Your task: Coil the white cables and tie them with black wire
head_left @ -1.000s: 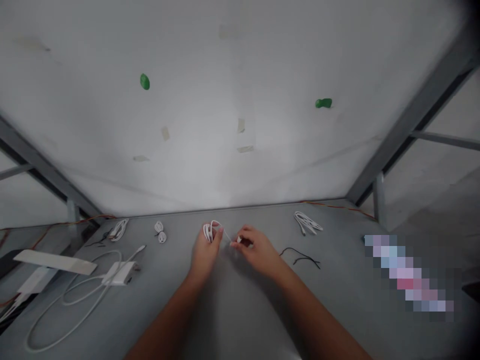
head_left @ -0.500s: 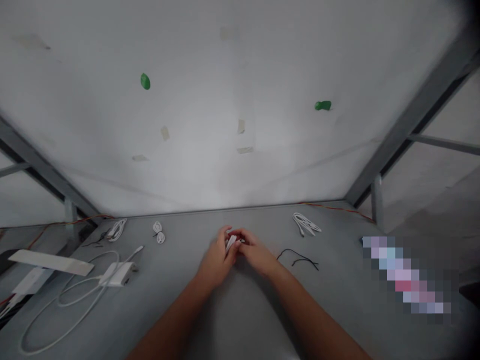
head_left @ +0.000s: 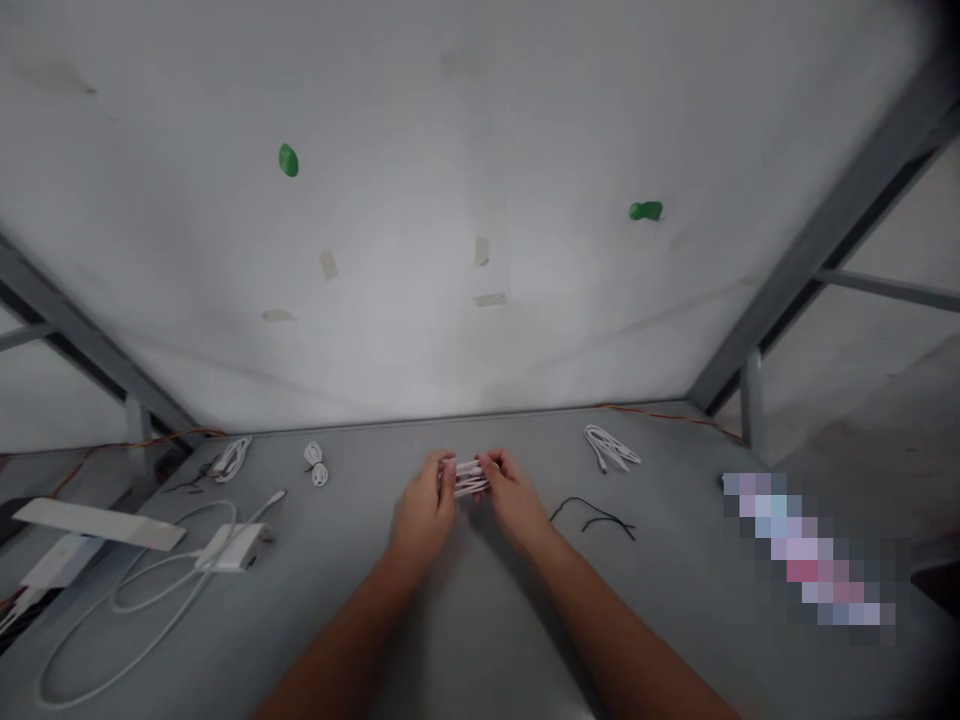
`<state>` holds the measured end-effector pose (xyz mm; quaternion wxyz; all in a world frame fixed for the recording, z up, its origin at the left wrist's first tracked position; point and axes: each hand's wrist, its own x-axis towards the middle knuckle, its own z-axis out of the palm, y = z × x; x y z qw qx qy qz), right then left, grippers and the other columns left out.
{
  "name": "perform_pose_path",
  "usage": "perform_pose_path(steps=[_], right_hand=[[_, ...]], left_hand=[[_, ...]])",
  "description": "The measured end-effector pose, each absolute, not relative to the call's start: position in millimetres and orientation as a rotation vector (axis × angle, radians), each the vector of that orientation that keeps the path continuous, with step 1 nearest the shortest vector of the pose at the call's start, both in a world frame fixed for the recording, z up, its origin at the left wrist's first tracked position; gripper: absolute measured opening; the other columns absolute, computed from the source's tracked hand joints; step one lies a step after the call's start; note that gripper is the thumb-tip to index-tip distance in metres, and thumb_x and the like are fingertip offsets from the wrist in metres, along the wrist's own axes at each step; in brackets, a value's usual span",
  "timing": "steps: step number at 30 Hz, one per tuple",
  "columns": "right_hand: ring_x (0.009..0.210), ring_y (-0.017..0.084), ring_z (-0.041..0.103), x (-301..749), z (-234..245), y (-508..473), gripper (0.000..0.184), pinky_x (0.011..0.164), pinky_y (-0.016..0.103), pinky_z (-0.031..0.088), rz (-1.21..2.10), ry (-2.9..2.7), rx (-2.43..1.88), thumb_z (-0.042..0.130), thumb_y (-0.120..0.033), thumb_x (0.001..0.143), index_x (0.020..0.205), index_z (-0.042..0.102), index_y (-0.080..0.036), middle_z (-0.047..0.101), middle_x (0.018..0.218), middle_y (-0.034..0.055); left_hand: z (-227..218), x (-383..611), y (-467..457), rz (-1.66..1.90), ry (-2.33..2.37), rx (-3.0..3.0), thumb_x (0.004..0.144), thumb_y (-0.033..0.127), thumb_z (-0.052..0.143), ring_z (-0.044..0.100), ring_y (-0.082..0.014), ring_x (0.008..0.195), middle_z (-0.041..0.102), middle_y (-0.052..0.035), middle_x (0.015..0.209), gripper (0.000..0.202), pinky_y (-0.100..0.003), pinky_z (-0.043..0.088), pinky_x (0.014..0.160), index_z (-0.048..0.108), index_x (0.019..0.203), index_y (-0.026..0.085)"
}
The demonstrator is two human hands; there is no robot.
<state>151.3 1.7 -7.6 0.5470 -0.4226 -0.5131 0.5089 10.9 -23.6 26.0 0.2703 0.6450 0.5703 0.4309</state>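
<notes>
Grey metal bench top (head_left: 660, 600) below a white wall panel (head_left: 480, 200), green putty blob (head_left: 288, 160) and scraps of masking tape (head_left: 481, 252) stuck on it. Work in hand, by the look of it: folding a white cable into a flat, narrow hank. White cable hank (head_left: 471, 478) at mid-bench, near the far edge, held in the air or just over the surface; contact with the bench not clear from this angle. Left hand (head_left: 424, 500) on one end of the hank, right hand (head_left: 512, 497) on the other, both closed in a narrow pinch, fingers (head_left: 448, 470) curled round the loops. Only the hank between the two hands. Plugs or cable ends: hidden by the fingers, cannot tell.

Next move, as a judgement: tension needed at both ends, loops kept aligned, then something to secure the middle, since the hank looks liable to spring open.

Nearby: coiled white cable (head_left: 611, 447) beyond the right hand, thin black cable (head_left: 592, 512) just beside it, small white coil (head_left: 316, 464) and white cable bundle (head_left: 231, 460) to the left, white power adapter (head_left: 229, 548) with long loose cord (head_left: 120, 640), flat white strip (head_left: 97, 525) at far left, orange wire (head_left: 667, 414) along the back edge. Pixelated patch (head_left: 810, 550) at right hides whatever lies there.
</notes>
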Motion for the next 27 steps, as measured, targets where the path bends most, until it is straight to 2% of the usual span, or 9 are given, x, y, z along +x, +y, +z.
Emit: perform_pose_path(steps=[4, 8, 10, 12, 13, 15, 18, 20, 27], right_hand=[[0.06, 0.017, 0.057, 150, -3, 0, 0.041, 0.055, 0.03, 0.048, 1.294, -1.187, -1.104, 0.049, -0.067, 0.093, 0.086, 0.048, -0.026, 0.058, 0.072, -0.0005], [0.064, 0.017, 0.054, 185, 14, 0, 0.031, 0.062, 0.03, 0.043, 0.905, -1.639, -1.267, 0.048, -0.046, 0.1, 0.078, 0.05, -0.025, 0.061, 0.072, 0.0014], [0.067, 0.017, 0.054, 220, 22, 4, 0.022, 0.065, 0.031, 0.041, 0.647, -1.831, -1.357, 0.057, -0.031, 0.094, 0.074, 0.055, -0.023, 0.064, 0.073, 0.0032], [0.071, 0.019, 0.057, 260, 30, 7, 0.011, 0.066, 0.032, 0.041, 0.449, -1.948, -1.516, 0.069, -0.019, 0.08, 0.073, 0.061, -0.022, 0.066, 0.077, 0.0053], [0.072, 0.02, 0.057, 278, 33, 8, 0.015, 0.066, 0.032, 0.041, 0.435, -1.962, -1.566, 0.075, -0.014, 0.071, 0.071, 0.063, -0.022, 0.066, 0.076, 0.0053], [0.069, 0.02, 0.055, 307, 41, 5, 0.025, 0.063, 0.031, 0.038, 0.505, -2.013, -1.822, 0.083, -0.01, 0.059, 0.067, 0.063, -0.022, 0.063, 0.07, 0.003], [0.075, 0.018, 0.058, 329, 54, -5, 0.021, 0.065, 0.028, 0.039, 0.684, -2.058, -2.094, 0.081, -0.009, 0.064, 0.079, 0.071, -0.018, 0.067, 0.082, 0.0042], [0.073, 0.017, 0.059, 331, 60, -12, 0.019, 0.064, 0.027, 0.039, 0.772, -2.074, -2.136, 0.074, -0.004, 0.069, 0.083, 0.075, -0.017, 0.068, 0.081, 0.0038], [0.059, 0.017, 0.058, 304, 62, -11, 0.016, 0.061, 0.029, 0.037, 0.919, -2.112, -2.283, 0.076, -0.001, 0.059, 0.061, 0.074, -0.017, 0.063, 0.058, 0.0023]], left_hand=[[22, 12, -21, 1.112, 1.458, 1.799, 0.103, 0.049, 0.04, 0.061, -0.0219, 0.074, 0.068, -0.0045, 0.078, 0.039, -0.03, 0.042, 0.072, 0.063, 0.086, 0.023], [12, 9, -16, 1.06, 1.527, 1.75, 0.1, 0.053, 0.045, 0.051, -0.0182, 0.061, 0.055, -0.0001, 0.062, 0.045, -0.027, 0.033, 0.062, 0.058, 0.071, 0.022], [8, 6, -13, 1.053, 1.555, 1.676, 0.099, 0.056, 0.046, 0.049, -0.0175, 0.059, 0.053, 0.0003, 0.06, 0.047, -0.027, 0.031, 0.059, 0.058, 0.069, 0.022], [4, 3, -9, 1.033, 1.569, 1.553, 0.097, 0.06, 0.046, 0.048, -0.0168, 0.056, 0.052, 0.0, 0.059, 0.049, -0.027, 0.029, 0.056, 0.059, 0.069, 0.022], [3, 3, -8, 1.017, 1.566, 1.478, 0.096, 0.062, 0.046, 0.047, -0.0164, 0.054, 0.053, -0.0001, 0.059, 0.05, -0.026, 0.029, 0.054, 0.061, 0.071, 0.021], [1, 2, -5, 0.992, 1.555, 1.337, 0.094, 0.065, 0.046, 0.046, -0.0152, 0.051, 0.053, 0.0003, 0.059, 0.051, -0.026, 0.029, 0.051, 0.064, 0.076, 0.02], [-1, 3, -3, 1.015, 1.523, 1.207, 0.093, 0.063, 0.048, 0.042, -0.0125, 0.048, 0.051, 0.0022, 0.059, 0.049, -0.025, 0.027, 0.049, 0.066, 0.082, 0.018], [-1, 3, -3, 1.041, 1.484, 1.159, 0.092, 0.062, 0.05, 0.039, -0.0109, 0.047, 0.049, 0.0032, 0.059, 0.049, -0.024, 0.025, 0.048, 0.066, 0.083, 0.017], [5, 1, -7, 1.05, 1.415, 1.155, 0.085, 0.072, 0.056, 0.035, -0.01, 0.046, 0.043, 0.0055, 0.056, 0.059, -0.024, 0.021, 0.047, 0.07, 0.087, 0.015]])
